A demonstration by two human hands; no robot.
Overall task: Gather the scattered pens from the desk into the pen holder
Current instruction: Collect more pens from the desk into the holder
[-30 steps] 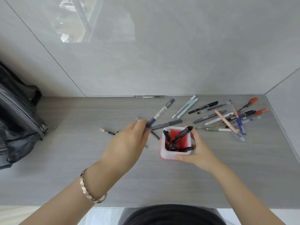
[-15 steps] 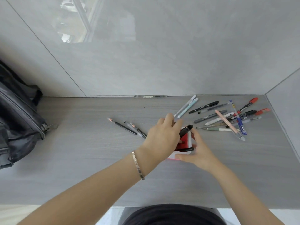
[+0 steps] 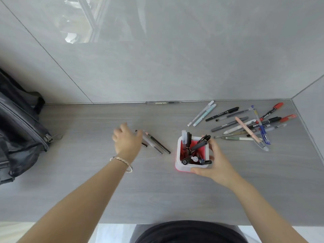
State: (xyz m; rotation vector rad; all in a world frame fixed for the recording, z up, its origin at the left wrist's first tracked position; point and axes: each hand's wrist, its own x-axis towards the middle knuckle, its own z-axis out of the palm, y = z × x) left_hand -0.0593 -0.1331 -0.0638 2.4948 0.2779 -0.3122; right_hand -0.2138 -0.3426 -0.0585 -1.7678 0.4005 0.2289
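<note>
- The surface (image 3: 157, 190) looks smooth, so any pen you nudge may roll toward the bag (image 3: 19, 137) or off the near edge.
- The pile (image 3: 245, 127) lies right of the holder with its pens crossed. Pull a lower one and the rest may scatter.
- The holder (image 3: 178, 165) stands mid-surface, crowded with slanting pens. Your right grip (image 3: 217, 165) wraps its side; slacken it and a hard push could tip it.
- Your left grip (image 3: 127, 141) is empty, fingers spread over three pens (image 3: 157, 143). A hasty pinch may flick two away.
</note>
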